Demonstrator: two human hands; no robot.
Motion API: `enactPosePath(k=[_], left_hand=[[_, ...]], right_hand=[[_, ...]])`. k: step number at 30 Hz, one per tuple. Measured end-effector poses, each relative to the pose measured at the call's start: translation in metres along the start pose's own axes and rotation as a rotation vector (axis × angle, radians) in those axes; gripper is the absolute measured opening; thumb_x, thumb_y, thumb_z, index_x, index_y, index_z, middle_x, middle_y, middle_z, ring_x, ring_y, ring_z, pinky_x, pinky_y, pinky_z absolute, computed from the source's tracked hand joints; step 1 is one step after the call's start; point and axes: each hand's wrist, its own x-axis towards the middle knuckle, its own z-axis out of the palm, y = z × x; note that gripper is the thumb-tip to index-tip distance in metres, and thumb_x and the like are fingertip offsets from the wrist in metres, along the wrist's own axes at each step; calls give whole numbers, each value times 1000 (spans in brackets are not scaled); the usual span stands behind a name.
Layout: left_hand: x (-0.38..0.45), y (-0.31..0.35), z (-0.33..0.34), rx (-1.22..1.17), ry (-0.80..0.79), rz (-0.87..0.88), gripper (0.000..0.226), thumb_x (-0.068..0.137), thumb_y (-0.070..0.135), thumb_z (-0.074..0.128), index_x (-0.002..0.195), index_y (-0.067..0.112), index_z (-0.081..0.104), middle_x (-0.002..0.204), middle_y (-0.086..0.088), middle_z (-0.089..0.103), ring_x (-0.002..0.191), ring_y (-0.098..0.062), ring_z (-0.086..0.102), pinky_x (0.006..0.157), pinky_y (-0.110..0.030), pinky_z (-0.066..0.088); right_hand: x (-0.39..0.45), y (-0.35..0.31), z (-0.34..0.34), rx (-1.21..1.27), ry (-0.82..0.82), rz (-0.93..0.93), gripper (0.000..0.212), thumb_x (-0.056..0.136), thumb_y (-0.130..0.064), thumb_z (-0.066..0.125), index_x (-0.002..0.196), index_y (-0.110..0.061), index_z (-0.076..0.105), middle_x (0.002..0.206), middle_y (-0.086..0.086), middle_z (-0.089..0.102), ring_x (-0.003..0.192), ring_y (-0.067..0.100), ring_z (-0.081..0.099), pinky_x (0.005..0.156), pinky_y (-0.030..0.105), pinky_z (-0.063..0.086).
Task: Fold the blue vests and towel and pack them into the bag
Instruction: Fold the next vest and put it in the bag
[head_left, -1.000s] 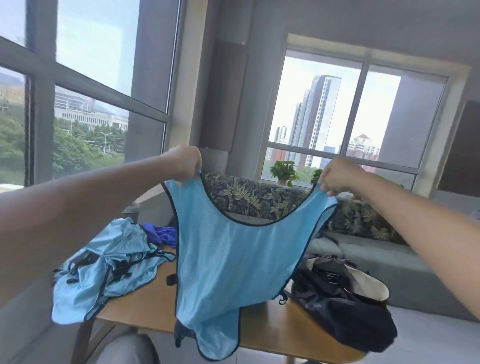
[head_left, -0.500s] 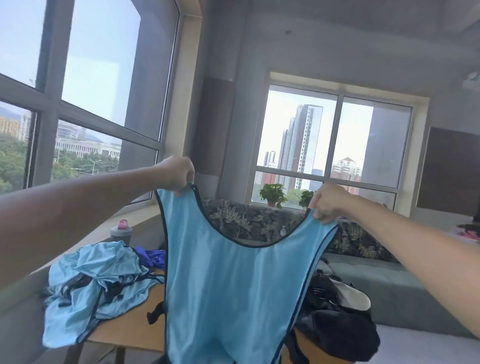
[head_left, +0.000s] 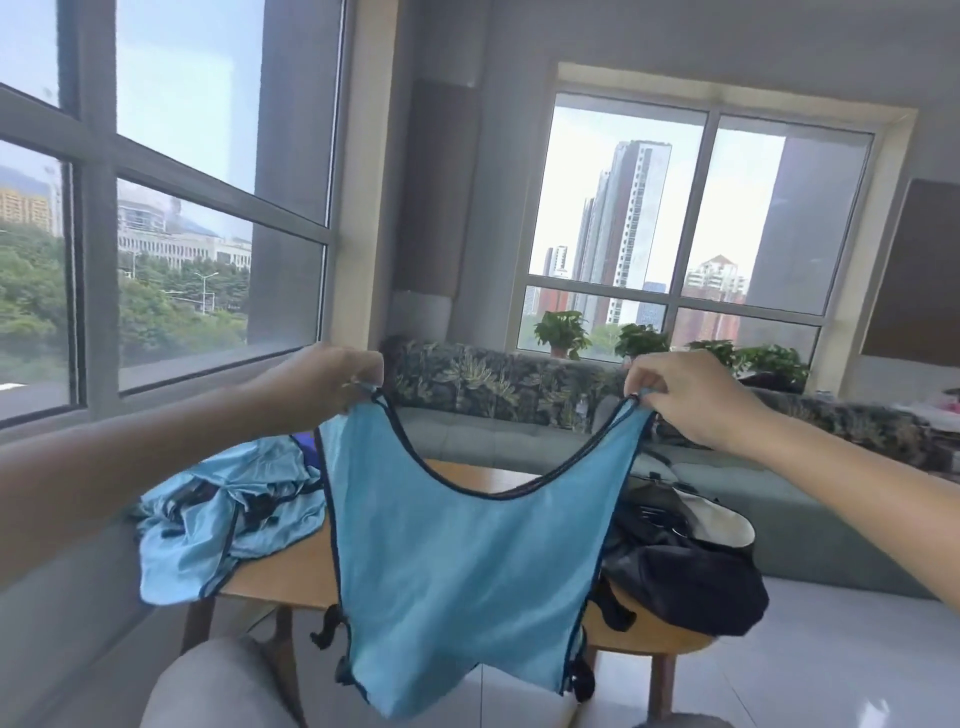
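Big windows fill the upper half of the frame, with a patterned sofa (head_left: 498, 379) running under them across the middle. Below that, a wooden bench (head_left: 291, 582) sits at lower centre. A light blue vest (head_left: 457, 540) hangs in the air in front of it, stretched between both hands. The heap of other blue vests (head_left: 218, 519) lies on the bench at lower left, partly drooping over its edge, and the dark bag (head_left: 691, 566) sits on the bench at lower right, its mouth partly open. The left hand (head_left: 332, 384) pinches one shoulder strap at centre left; the right hand (head_left: 685, 395) pinches the other at centre right. Both grips are only fingertip pinches on thin slick straps, so a strap could slip free and the vest would drop toward the floor. The hanging black side ties could also catch on the bench edge or the bag as the vest comes down, skewing the fold. The overhanging heap looks liable to slide off if brushed.
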Motion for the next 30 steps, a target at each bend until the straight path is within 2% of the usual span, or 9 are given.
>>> enactPosePath(k=[6, 8, 11, 12, 15, 18, 22, 27, 30], left_hand=[[-19, 6, 5, 11, -37, 46, 26, 104, 12, 53, 101, 37, 43, 91, 2, 66, 72, -7, 68, 61, -38, 60], [-16, 14, -9, -14, 32, 14, 21, 106, 14, 49, 109, 34, 43, 90, -2, 70, 72, -11, 71, 58, -35, 59], [-8, 15, -32, -82, 294, -1, 10, 104, 13, 49, 113, 17, 49, 86, -10, 72, 70, -24, 71, 64, -42, 60], [-8, 18, -35, -62, 277, 2, 10, 104, 15, 48, 113, 19, 48, 85, -9, 71, 70, -26, 70, 65, -45, 60], [-11, 23, -21, 23, 96, 16, 11, 105, 17, 49, 113, 23, 47, 85, -9, 70, 69, -26, 67, 66, -48, 60], [-9, 19, -10, 20, 79, -5, 12, 105, 14, 47, 117, 17, 48, 92, -13, 71, 71, -26, 67, 67, -49, 61], [-4, 9, 2, 44, 86, -4, 9, 106, 17, 46, 114, 21, 44, 92, -14, 71, 64, -25, 65, 60, -47, 60], [6, 1, 24, 144, -22, 12, 7, 105, 26, 45, 110, 26, 40, 78, -10, 65, 58, -26, 61, 58, -49, 58], [21, -6, 48, 169, -80, 5, 12, 99, 36, 35, 109, 30, 38, 81, -9, 64, 65, -29, 62, 61, -52, 57]], right_hand=[[-16, 3, -3, 10, 49, -16, 26, 93, -2, 64, 89, -27, 69, 96, -8, 67, 95, 14, 61, 88, 36, 50], [-15, 2, -20, 25, 201, -11, 23, 95, -2, 60, 93, -23, 70, 97, -4, 68, 93, 19, 61, 83, 35, 47], [-18, -2, -46, 89, 491, -1, 20, 95, -1, 60, 98, -15, 73, 95, 0, 70, 90, 22, 63, 85, 37, 51], [-20, -3, -47, 75, 488, -8, 18, 94, -1, 61, 100, -14, 72, 95, 1, 70, 90, 22, 63, 85, 37, 51], [-28, -2, -25, -36, 282, -39, 17, 93, -2, 62, 100, -15, 70, 99, 0, 69, 92, 21, 60, 83, 34, 46], [-30, 8, -10, -10, 314, -38, 21, 95, 1, 59, 99, -17, 69, 102, -1, 68, 93, 18, 57, 86, 34, 46], [-23, 16, -5, -14, 353, -33, 23, 94, 2, 57, 98, -15, 71, 98, -3, 65, 91, 17, 54, 83, 31, 40], [-11, 24, 18, -141, 270, -79, 17, 96, -1, 55, 101, -12, 67, 104, 5, 66, 95, 26, 59, 85, 41, 49], [3, 29, 50, -160, 204, -64, 16, 97, -2, 52, 100, -13, 64, 104, 6, 65, 91, 24, 57, 76, 38, 45]])
